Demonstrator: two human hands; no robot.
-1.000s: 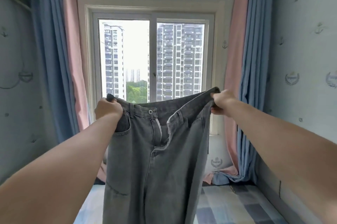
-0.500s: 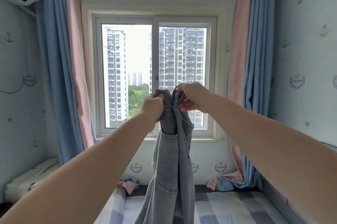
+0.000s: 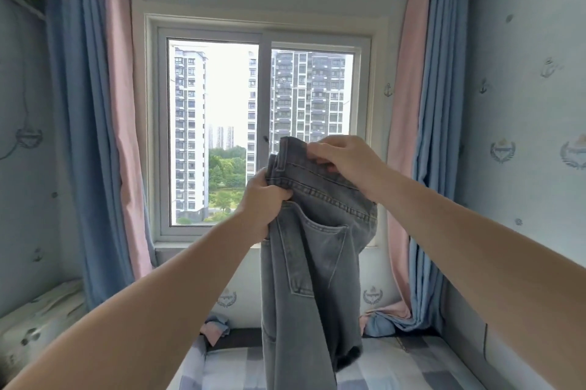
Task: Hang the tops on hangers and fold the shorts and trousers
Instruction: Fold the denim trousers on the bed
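Holding the grey trousers (image 3: 317, 250) up before the window (image 3: 222, 123), I have both hands close together on the waistband. My left hand (image 3: 263, 199) grips the bunched edge, and my right hand (image 3: 345, 158) pinches the top corner just above it. The legs hang straight down, long axis vertical, back pocket facing me. The bed (image 3: 412, 367) lies underneath, so I judge the next move is to lower them flat onto it.
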